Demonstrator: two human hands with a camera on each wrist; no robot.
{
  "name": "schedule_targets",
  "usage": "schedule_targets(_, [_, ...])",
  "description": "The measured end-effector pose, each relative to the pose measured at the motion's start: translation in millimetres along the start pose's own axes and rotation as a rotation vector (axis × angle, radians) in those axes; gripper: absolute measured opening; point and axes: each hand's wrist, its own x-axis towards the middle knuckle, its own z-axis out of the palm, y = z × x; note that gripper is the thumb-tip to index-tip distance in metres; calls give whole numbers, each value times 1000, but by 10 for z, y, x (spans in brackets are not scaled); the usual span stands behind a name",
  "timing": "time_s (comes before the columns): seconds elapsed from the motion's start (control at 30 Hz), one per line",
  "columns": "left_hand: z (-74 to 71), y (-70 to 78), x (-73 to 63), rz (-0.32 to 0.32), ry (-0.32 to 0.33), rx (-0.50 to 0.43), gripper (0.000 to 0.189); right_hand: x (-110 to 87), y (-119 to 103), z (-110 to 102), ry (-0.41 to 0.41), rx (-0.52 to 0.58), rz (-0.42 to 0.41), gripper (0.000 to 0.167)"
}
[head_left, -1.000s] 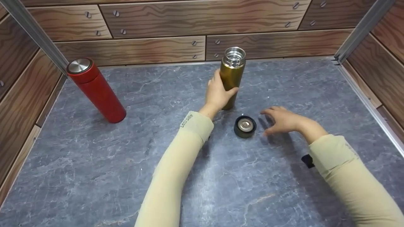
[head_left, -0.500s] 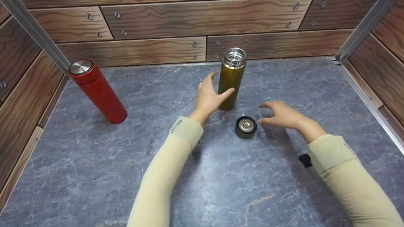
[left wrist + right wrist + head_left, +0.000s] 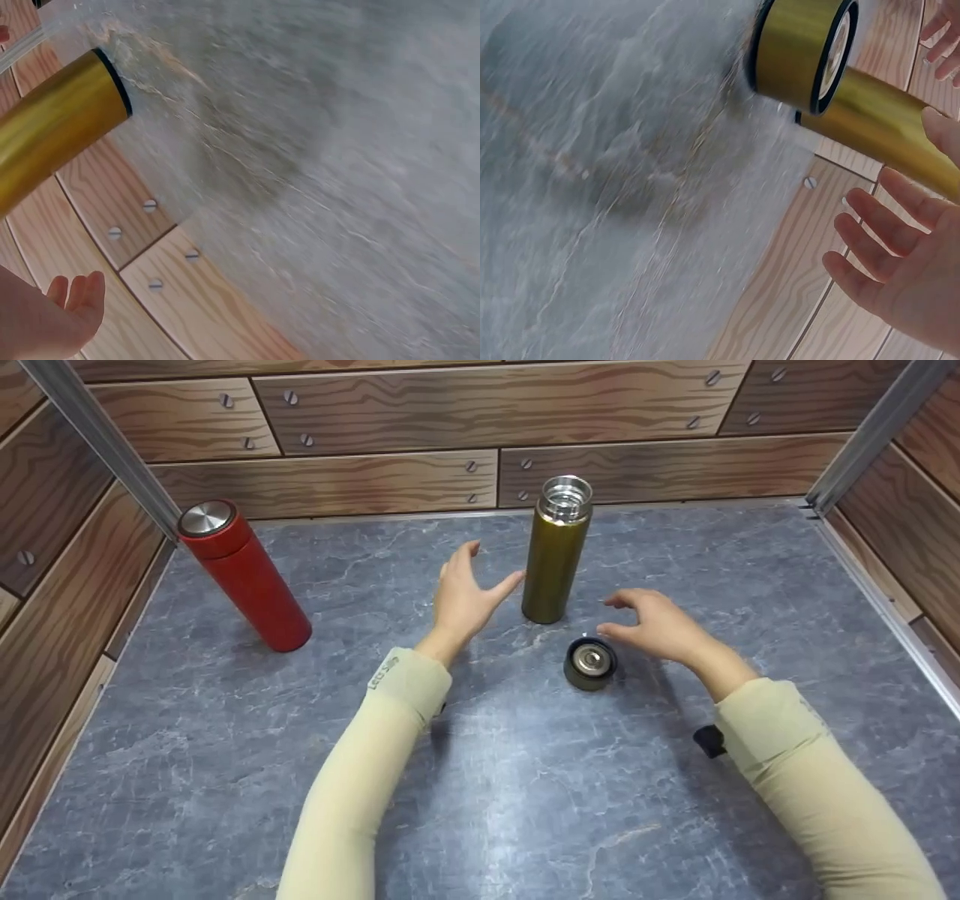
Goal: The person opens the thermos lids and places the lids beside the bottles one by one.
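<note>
A gold thermos bottle (image 3: 556, 562) stands upright, its steel mouth uncovered. Its lid (image 3: 589, 664) lies upside down on the surface just in front, with the metal inner side up. My left hand (image 3: 466, 600) is left of the bottle, fingers spread, holding nothing; the thumb tip comes near the bottle's side. To the right of bottle and lid hovers my right hand (image 3: 658, 624), fingers loosely bent, also holding nothing. In the right wrist view the lid (image 3: 791, 56) and bottle (image 3: 889, 124) appear beyond the right hand's fingers (image 3: 874, 240). The left wrist view has the bottle's lower part (image 3: 67, 112).
A red thermos (image 3: 251, 577) with a steel-topped lid stands upright at the far left. Wood-patterned panels (image 3: 375, 480) wall the back and sides of the grey marbled surface (image 3: 225, 780). A metal rail (image 3: 892, 607) runs along the right edge.
My left hand has let go of the gold bottle and drawn away to the left. My right hand has moved slightly up and left above the lid's right side. Bottle and lid stay put.
</note>
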Motion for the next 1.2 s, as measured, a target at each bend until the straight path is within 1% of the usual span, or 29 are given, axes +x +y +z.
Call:
schedule_targets(0.13, [-50, -89, -24, -10, 13, -6, 79, 36, -70, 23, 12, 4, -29, 51])
schedule_targets(0.27, [-70, -175, -53, -26, 19, -15, 78, 68, -141, 66, 17, 14, -60, 50])
schedule_targets(0.43, [-83, -237, -91, -38, 30, 0, 78, 103, -228, 106, 12, 22, -78, 50])
schedule_targets(0.6, [-97, -279, -117, -28, 42, 11, 76, 128, -292, 119, 14, 16, -78, 50])
schedule_targets(0.77, [-140, -336, -137, -6, 93, 17, 73, 172, -343, 146, 16, 29, -93, 50])
schedule_targets(0.87, [-165, -386, -146, 2, 110, 17, 73, 198, -365, 178, 16, 45, -101, 51])
schedule_targets(1.03, [-195, -445, -157, -20, 112, 33, 72, 224, -399, 201, 5, 52, -108, 53])
schedule_targets(1.2, [-259, -486, -181, -46, 113, 19, 72, 254, -458, 214, -6, 42, -105, 54])
